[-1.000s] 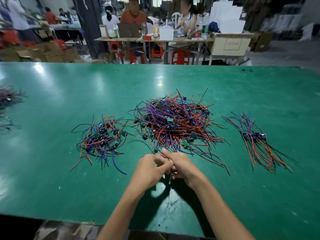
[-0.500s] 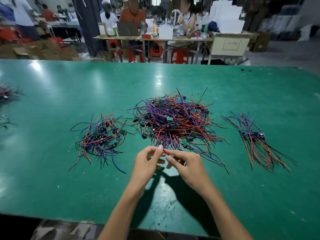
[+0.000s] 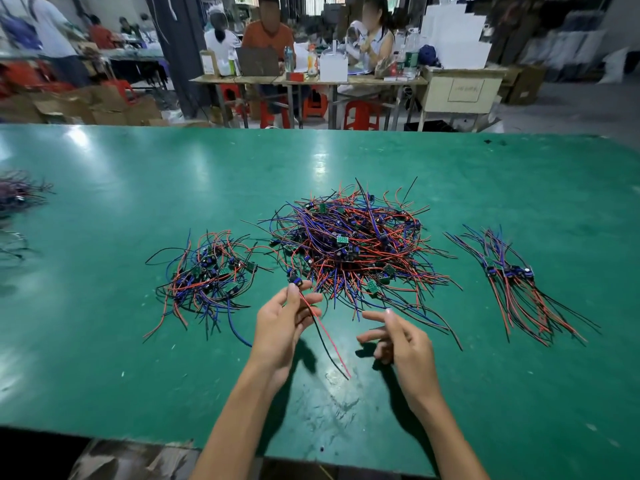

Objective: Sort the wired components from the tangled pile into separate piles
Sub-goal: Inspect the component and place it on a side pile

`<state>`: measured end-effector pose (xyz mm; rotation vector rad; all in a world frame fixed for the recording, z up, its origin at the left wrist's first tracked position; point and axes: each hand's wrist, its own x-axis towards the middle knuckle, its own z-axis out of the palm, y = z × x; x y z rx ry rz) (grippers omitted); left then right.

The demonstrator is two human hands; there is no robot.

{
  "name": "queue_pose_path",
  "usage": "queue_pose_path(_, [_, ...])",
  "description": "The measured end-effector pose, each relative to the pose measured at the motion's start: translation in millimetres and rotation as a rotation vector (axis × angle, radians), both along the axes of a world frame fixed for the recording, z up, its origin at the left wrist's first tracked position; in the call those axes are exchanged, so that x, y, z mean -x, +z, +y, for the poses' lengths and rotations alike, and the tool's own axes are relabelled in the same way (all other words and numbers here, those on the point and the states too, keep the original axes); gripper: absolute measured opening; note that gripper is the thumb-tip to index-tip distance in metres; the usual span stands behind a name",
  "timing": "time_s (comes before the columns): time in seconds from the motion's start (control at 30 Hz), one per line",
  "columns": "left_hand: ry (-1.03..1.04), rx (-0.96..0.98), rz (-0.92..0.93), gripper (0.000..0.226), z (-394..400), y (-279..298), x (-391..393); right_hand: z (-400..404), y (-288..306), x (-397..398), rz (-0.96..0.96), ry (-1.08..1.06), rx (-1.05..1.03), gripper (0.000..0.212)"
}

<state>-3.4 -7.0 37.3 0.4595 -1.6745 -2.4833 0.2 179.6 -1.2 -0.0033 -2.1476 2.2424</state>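
Note:
A big tangled pile (image 3: 356, 251) of small circuit boards with red, blue and black wires lies mid-table. A smaller pile (image 3: 204, 278) sits to its left, and a straighter bundle (image 3: 512, 282) lies at the right. My left hand (image 3: 284, 323) pinches one wired component (image 3: 295, 280) at the pile's near-left edge; its red and black leads (image 3: 327, 341) hang down toward the table. My right hand (image 3: 398, 337) hovers just to the right with fingers spread loosely, holding nothing.
The green table (image 3: 104, 358) reaches its near edge below my forearms. More wire bundles (image 3: 17, 195) lie at the far left edge. Beyond the far edge, people sit at a cluttered work table (image 3: 311, 77) among red stools and cardboard boxes.
My hands were joined below the big pile. They have separated: the left hand now holds one component up with its leads dangling, and the right hand has drawn off to the right, holding nothing.

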Motion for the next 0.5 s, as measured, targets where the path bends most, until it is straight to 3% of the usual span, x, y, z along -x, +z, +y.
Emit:
queue_pose_path(0.27, [0.148,0.112,0.118,0.022,-51.0,25.3,12.1,-1.3,2.4,-3.5,0.025,0.022,-0.094,0.025])
queue_pose_path(0.4, [0.355,0.414,0.131,0.021,-109.9,46.9,41.6,-3.7,4.0,-2.7,0.028,-0.005,-0.159,0.024])
queue_pose_path(0.5, [0.465,0.773,-0.047,0.029,-144.3,42.5,62.3,-5.2,2.2,-3.2,0.151,-0.245,-0.397,0.020])
